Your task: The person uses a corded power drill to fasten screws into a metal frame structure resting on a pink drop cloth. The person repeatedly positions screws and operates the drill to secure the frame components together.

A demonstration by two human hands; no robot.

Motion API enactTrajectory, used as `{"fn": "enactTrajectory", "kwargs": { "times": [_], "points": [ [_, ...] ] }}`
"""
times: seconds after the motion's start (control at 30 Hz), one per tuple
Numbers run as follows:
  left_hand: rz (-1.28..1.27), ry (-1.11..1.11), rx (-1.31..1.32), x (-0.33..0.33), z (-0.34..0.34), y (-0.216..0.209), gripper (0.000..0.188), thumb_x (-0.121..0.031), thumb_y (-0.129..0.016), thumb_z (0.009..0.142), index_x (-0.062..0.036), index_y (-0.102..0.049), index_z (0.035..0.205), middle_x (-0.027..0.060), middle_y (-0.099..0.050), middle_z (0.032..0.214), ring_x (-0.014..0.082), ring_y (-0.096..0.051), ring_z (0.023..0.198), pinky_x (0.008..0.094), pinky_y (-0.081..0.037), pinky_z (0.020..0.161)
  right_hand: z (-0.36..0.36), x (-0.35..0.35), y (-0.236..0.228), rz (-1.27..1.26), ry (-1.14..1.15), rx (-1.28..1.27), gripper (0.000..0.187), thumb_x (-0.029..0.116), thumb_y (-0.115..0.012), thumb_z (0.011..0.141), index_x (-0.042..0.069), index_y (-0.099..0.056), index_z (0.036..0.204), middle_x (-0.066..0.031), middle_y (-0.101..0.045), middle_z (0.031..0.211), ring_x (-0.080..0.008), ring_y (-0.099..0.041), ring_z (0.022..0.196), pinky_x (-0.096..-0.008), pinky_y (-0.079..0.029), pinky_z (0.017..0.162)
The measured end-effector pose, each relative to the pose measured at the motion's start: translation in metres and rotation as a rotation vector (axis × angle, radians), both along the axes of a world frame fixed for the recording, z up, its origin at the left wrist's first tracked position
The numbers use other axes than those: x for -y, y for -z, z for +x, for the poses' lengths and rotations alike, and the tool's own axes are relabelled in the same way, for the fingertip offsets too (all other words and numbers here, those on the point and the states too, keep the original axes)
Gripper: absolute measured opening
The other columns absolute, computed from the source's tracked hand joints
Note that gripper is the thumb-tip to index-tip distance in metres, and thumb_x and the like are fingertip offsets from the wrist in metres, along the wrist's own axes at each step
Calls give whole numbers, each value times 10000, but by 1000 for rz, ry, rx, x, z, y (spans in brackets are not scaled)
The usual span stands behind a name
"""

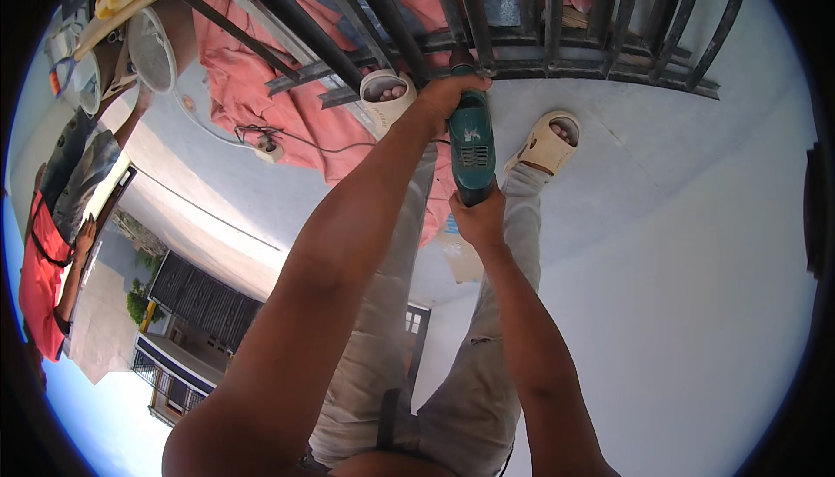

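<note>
A green corded power drill (472, 142) is gripped in both my hands, pointing away from me. My left hand (445, 97) wraps round its front end, near the chuck. The rear handle sits in my right hand (481, 214), with the fingers closed and partly hidden under the tool. The front of the drill meets the lower rail of a black metal bar grille (522, 38); I cannot tell whether a bit enters the metal. My feet in beige clogs (546, 142) stand either side of the drill.
A crumpled pink cloth (261, 103) lies on the floor under part of the grille. A dark cord (322, 148) runs leftward to a white socket (270, 150). Buckets (152, 51) stand at the far left. Another person in red (48, 260) is at the left edge. A white wall (661, 329) fills the right.
</note>
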State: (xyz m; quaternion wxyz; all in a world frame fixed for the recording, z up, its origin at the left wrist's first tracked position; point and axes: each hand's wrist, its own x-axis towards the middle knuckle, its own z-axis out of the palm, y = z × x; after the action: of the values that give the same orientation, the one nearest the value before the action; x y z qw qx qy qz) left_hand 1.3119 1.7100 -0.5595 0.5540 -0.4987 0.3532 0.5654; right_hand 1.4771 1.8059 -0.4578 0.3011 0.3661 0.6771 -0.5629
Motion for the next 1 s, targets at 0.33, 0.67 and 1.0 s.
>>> {"fn": "enactTrajectory", "kwargs": {
  "times": [0.33, 0.67, 1.0],
  "points": [
    [-26, 25, -26, -1, 10, -21, 341, -275, -767, 846, -62, -617, 1065, 112, -690, 948, 224, -701, 786, 394, -601, 708, 12, -9, -17, 32, -26, -69, 796, 6, -690, 732, 24, -404, 1475, -241, -674, 1183, -399, -668, 1103, -432, -538, 938],
    [-69, -373, -42, 20, 29, -81, 303, -325, -508, 1048, -54, -630, 1105, 97, -688, 968, 233, -672, 892, 381, -551, 855, 2, -55, -166, -359, 295, 306, 589, -12, -703, 757, -32, -520, 1316, -146, -690, 1054, -202, -670, 802, -352, -549, 745],
    [145, -39, -127, 84, 12, -106, 187, -167, -577, 1012, -25, -627, 1122, 133, -707, 995, 264, -725, 890, 400, -613, 838, -17, -93, -251, -688, 727, 321, 679, 88, -629, 725, -37, -445, 1367, -227, -646, 1146, -276, -678, 732, -434, -576, 706]
  ]
}}
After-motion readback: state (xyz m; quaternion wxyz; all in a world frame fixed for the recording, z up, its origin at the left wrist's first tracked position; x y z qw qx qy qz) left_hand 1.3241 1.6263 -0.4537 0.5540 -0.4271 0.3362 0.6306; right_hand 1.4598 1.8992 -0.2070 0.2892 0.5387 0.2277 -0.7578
